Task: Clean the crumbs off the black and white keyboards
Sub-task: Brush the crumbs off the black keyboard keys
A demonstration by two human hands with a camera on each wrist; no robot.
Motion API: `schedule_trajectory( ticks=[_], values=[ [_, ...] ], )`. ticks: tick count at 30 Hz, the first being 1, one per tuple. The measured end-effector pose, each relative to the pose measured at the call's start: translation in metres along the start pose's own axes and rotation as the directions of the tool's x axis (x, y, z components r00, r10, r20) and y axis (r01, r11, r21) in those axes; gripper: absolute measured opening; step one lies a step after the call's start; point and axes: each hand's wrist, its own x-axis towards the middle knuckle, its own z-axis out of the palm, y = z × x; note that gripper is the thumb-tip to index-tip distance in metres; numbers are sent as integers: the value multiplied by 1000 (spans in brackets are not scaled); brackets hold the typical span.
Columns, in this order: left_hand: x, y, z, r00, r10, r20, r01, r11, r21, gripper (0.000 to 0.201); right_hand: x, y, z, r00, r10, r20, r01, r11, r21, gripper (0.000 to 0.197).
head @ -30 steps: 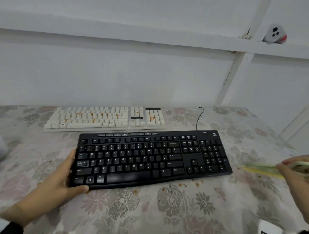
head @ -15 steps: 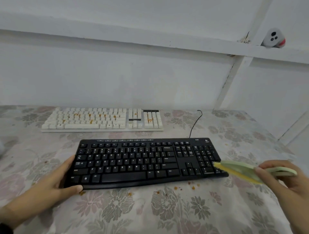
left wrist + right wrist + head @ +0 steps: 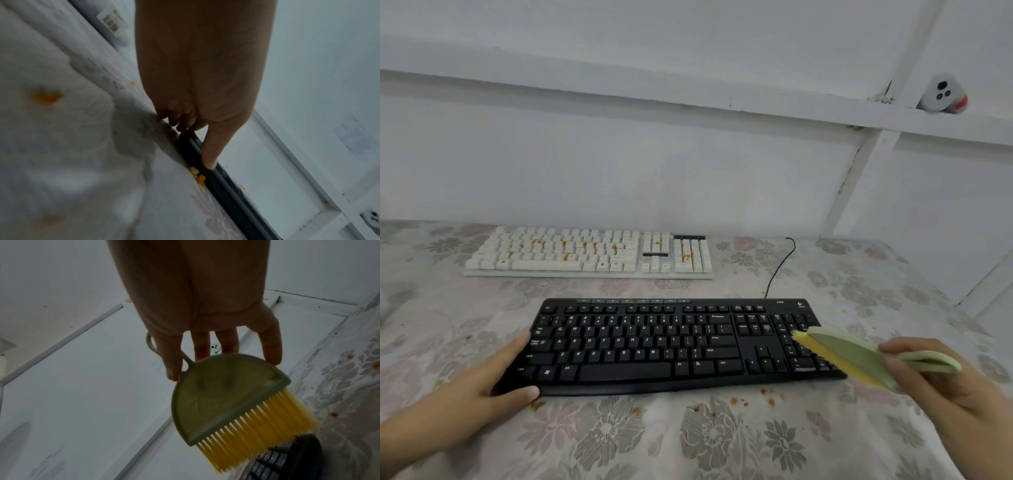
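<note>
the left hand (image 3: 479,387) grips the black keyboard's (image 3: 671,346) left end on the worktop (image 3: 722,445), beside loose crumbs (image 3: 767,399). the right hand (image 3: 941,387) holds a brush (image 3: 859,356) over its number keys. the white keyboard (image 3: 589,251) lies behind, crumbs on it.

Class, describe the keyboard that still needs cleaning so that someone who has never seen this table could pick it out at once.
On the floral tablecloth, look to the far side by the wall. There lies the white keyboard, behind the black keyboard. Unlike the black one, it has pale keys dotted with orange crumbs, and no hand touches it.
</note>
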Motion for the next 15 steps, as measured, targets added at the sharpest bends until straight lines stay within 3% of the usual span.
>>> schedule_trajectory(
  ticks=[2, 4, 6, 10, 15],
  values=[
    [-2, 6, 2, 1000, -8, -20, 8, 1000, 26, 86, -2, -7, 3, 999, 14, 47, -15, 1000, 19, 65],
    [-4, 7, 4, 1000, 15, -23, -13, 998, 66, 77, -3, -10, 5, 991, 49, 128, -55, 998, 43, 77],
    [-7, 6, 3, 999, 37, -15, -36, 995, 89, 83, -3, -14, 7, 983, 78, 165, -90, 994, 64, 85],
    [-17, 16, -2, 976, 208, -64, -199, 972, 124, 70, -3, -25, 17, 969, 103, 227, -131, 985, 116, 88],
    [-38, 16, -28, 951, 264, -160, -222, 945, 241, 64, -2, -50, 48, 913, 114, 393, -214, 951, 222, 85]
  ],
)
